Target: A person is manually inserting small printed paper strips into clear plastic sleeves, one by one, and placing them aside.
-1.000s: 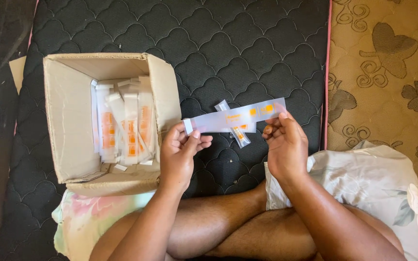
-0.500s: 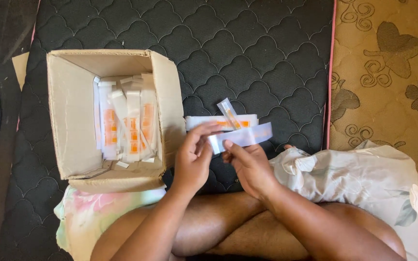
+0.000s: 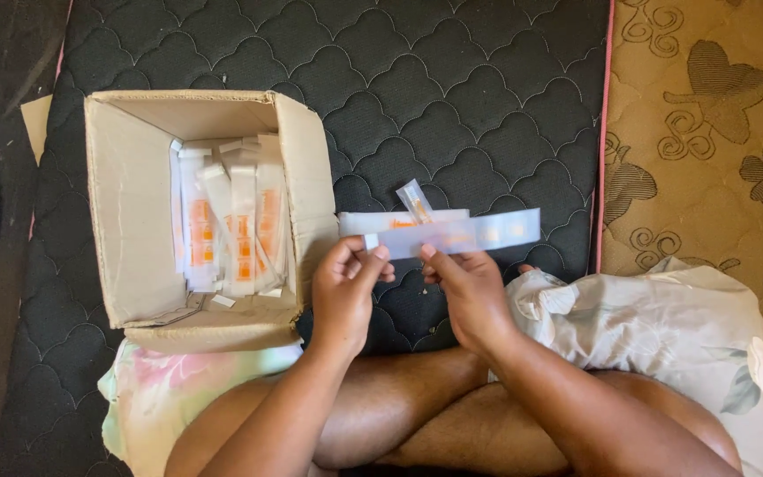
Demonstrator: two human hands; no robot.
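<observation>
I hold a long, flat white strip of carton [image 3: 465, 234] level over a black quilted mat [image 3: 452, 97]. My left hand [image 3: 346, 287] pinches its left end near a small flap. Beside it, my right hand [image 3: 465, 283] grips the strip's lower edge near the middle. Behind the strip lie another white flat piece [image 3: 381, 221] and a small clear sachet with orange print [image 3: 415, 200]. To the left an open cardboard box [image 3: 125, 212] holds several white and orange flat cartons [image 3: 236, 230] standing on edge.
My crossed bare legs fill the bottom middle. A floral cushion [image 3: 691, 327] lies at my right, a pale flowered cloth [image 3: 147, 397] at my left under the box. A tan patterned mattress [image 3: 708, 115] borders the mat on the right.
The strip was held stretched wide by its two ends. My right hand has slid left to the middle, both hands now sit close together, and the strip has lowered and levelled.
</observation>
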